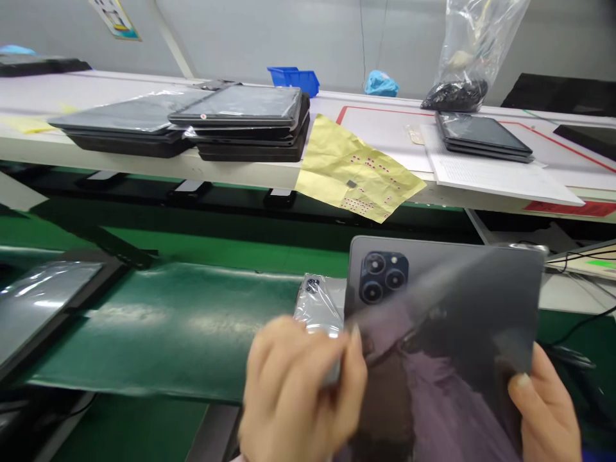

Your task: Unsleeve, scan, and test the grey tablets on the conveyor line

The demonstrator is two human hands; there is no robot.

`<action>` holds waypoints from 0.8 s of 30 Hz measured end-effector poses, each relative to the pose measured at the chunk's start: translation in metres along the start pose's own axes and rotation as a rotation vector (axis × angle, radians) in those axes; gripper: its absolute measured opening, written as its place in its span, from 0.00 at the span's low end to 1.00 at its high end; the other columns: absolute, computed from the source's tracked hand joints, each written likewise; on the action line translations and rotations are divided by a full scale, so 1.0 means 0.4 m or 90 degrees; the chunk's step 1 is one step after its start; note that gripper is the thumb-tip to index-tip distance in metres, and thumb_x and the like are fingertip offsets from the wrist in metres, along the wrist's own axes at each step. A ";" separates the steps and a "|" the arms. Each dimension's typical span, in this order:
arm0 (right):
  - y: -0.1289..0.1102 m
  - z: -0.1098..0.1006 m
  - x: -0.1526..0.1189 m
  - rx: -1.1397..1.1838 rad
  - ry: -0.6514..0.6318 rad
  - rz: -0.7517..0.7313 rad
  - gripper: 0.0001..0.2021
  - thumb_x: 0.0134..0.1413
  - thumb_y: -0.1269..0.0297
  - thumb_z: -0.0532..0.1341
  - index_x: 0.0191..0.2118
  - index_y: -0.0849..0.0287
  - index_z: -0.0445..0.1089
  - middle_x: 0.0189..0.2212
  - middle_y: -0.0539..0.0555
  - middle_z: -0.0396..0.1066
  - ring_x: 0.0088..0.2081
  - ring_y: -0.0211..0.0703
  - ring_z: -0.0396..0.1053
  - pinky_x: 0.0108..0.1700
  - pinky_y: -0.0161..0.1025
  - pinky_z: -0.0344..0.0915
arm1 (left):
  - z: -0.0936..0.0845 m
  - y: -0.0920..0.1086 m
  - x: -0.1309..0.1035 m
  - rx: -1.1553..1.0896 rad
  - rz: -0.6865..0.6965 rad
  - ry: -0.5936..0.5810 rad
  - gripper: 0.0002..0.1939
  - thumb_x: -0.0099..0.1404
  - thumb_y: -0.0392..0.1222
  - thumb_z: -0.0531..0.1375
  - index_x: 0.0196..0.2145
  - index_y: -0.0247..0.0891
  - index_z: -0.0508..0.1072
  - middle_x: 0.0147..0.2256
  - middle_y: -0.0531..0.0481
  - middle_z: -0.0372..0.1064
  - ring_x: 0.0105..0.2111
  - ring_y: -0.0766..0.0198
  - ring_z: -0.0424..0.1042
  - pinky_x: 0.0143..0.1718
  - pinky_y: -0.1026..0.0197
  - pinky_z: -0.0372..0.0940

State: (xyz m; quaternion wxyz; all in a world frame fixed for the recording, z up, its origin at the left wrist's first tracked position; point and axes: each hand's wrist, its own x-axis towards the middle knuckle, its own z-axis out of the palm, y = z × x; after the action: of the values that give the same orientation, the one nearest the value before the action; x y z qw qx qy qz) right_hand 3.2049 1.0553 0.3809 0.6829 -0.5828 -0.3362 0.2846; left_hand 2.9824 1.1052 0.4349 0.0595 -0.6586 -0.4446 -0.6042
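Observation:
My right hand [548,404] grips a dark grey tablet [462,301] by its right edge, thumb lying on the back. The tablet's back, with a camera block at its upper left, faces me. A clear plastic film [414,292] runs slantwise across that back, partly lifted. In front of the tablet's left edge, my left hand [301,391] is closed in a pinch on the film's corner, slightly blurred. Behind this hand a silver device in clear wrap [320,305] lies on the green conveyor belt [192,327], partly hidden.
Stacked tablets [250,122] stand on the white shelf [240,165], beside a yellow sheet [356,170] hanging over its edge. More tablets [484,135] rest on white papers farther right. A blue bin [293,80] and a plastic bag [466,58] are behind. Another tablet [43,301] sits left.

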 end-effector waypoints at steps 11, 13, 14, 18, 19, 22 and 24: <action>0.040 -0.008 0.027 -0.009 0.016 0.059 0.28 0.43 0.53 0.71 0.53 0.53 0.73 0.45 0.54 0.76 0.39 0.43 0.75 0.38 0.30 0.72 | 0.060 -0.388 -0.208 0.343 -0.351 -0.351 0.22 0.66 0.52 0.54 0.45 0.29 0.72 0.41 0.35 0.72 0.42 0.48 0.71 0.43 0.51 0.67; 0.042 -0.011 0.023 -0.002 0.027 0.063 0.27 0.41 0.53 0.72 0.50 0.54 0.74 0.43 0.55 0.77 0.35 0.45 0.76 0.36 0.33 0.73 | 0.052 -0.433 -0.282 0.436 -0.416 -0.494 0.31 0.65 0.52 0.56 0.55 0.21 0.66 0.47 0.27 0.69 0.48 0.40 0.69 0.48 0.46 0.65; 0.045 -0.014 0.021 0.002 0.028 0.064 0.26 0.41 0.53 0.72 0.49 0.54 0.75 0.42 0.56 0.77 0.34 0.45 0.75 0.36 0.35 0.73 | 0.049 -0.450 -0.313 0.442 -0.451 -0.557 0.32 0.65 0.51 0.56 0.56 0.19 0.64 0.48 0.26 0.68 0.49 0.39 0.69 0.50 0.46 0.64; 0.066 -0.034 0.016 0.010 0.043 0.059 0.27 0.40 0.56 0.72 0.50 0.53 0.73 0.42 0.56 0.77 0.35 0.47 0.75 0.37 0.37 0.73 | 0.047 -0.485 -0.386 0.342 -0.566 -0.677 0.19 0.68 0.41 0.51 0.50 0.24 0.68 0.46 0.33 0.71 0.48 0.49 0.71 0.49 0.57 0.63; 0.067 -0.036 0.016 0.006 0.051 0.055 0.29 0.40 0.56 0.72 0.52 0.53 0.73 0.42 0.56 0.77 0.37 0.47 0.75 0.37 0.36 0.73 | 0.047 -0.489 -0.392 0.328 -0.586 -0.678 0.17 0.68 0.41 0.49 0.48 0.26 0.68 0.45 0.34 0.71 0.46 0.51 0.72 0.47 0.58 0.63; 0.055 -0.031 0.022 -0.016 0.065 0.060 0.34 0.39 0.54 0.73 0.55 0.55 0.71 0.44 0.57 0.76 0.43 0.48 0.74 0.37 0.32 0.73 | 0.041 -0.499 -0.388 0.328 -0.616 -0.670 0.15 0.69 0.46 0.49 0.43 0.34 0.68 0.42 0.37 0.73 0.45 0.49 0.73 0.42 0.58 0.61; 0.041 -0.019 0.033 -0.038 0.051 0.105 0.36 0.37 0.51 0.73 0.56 0.56 0.70 0.47 0.57 0.74 0.48 0.50 0.73 0.39 0.31 0.73 | 0.028 -0.500 -0.373 0.325 -0.612 -0.664 0.14 0.68 0.50 0.49 0.36 0.37 0.66 0.39 0.38 0.74 0.43 0.48 0.73 0.40 0.58 0.60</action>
State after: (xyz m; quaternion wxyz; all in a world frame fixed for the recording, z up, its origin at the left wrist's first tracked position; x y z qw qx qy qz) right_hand 3.2190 1.0635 0.3656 0.6525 -0.6393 -0.2679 0.3063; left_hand 2.8781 1.1550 0.2137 -0.2782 -0.5586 -0.7797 -0.0513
